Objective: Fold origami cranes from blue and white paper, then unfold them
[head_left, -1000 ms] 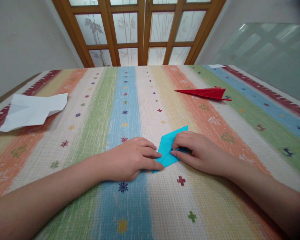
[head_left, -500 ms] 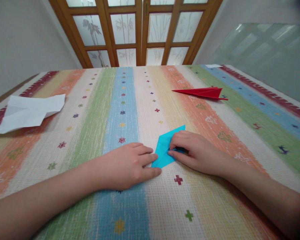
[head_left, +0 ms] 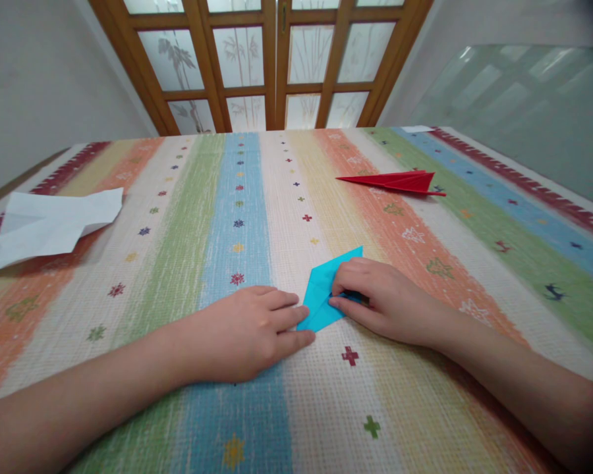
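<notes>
Blue paper: we see a folded blue paper [head_left: 321, 293] lying flat on the striped tablecloth [head_left: 188, 263], near the middle of the table, between our two hands. Its far corner points away from us and to the right.
Left hand: our left hand [head_left: 250, 332] lies flat on the cloth, palm down, fingers stretched out and close together. The fingertips touch the left edge and the near corner of the blue paper.
Right hand: our right hand [head_left: 380, 299] rests on the right part of the blue paper. The thumb and the forefinger are pressed together and pinch a fold of it; the other fingers are curled.
Red paper: a folded red paper [head_left: 400, 182], long and pointed, lies further away on the right, well apart from the hands.
White paper: a crumpled white sheet [head_left: 49, 220] lies at the left edge of the table.
Background: a wooden door with frosted glass panes [head_left: 271, 59] stands behind the table.
</notes>
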The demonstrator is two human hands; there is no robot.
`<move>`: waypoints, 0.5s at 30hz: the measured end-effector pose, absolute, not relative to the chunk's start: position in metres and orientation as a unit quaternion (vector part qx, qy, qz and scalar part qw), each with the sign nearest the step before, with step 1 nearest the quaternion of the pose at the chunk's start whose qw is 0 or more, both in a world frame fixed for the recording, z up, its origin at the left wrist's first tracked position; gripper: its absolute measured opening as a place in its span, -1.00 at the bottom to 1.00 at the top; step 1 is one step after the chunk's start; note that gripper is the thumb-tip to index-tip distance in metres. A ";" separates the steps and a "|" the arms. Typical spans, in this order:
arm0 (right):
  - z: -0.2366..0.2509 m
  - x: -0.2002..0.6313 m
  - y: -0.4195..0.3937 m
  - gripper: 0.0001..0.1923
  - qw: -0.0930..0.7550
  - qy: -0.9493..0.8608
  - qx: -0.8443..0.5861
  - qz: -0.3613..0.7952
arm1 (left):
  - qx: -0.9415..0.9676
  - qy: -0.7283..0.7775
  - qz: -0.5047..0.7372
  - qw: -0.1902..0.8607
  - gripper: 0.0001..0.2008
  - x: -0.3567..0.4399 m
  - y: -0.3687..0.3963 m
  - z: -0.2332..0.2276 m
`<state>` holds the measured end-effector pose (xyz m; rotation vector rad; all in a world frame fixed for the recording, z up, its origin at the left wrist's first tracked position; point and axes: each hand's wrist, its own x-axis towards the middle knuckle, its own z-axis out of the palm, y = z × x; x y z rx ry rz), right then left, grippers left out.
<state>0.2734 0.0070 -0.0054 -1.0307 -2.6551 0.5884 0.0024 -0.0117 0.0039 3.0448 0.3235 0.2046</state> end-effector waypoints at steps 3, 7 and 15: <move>-0.005 0.273 0.007 -0.82 0.118 -0.907 -0.350 0.203 | 0.989 0.109 0.077 0.057 -0.68 0.001 -0.010 0.003; -0.006 0.274 0.008 -0.82 0.123 -0.908 -0.346 0.203 | 0.986 0.120 0.082 0.085 -0.65 0.001 -0.007 0.003; -0.007 0.274 0.007 -0.84 0.121 -0.907 -0.346 0.205 | 0.987 0.129 0.064 0.074 -0.68 0.003 -0.009 0.004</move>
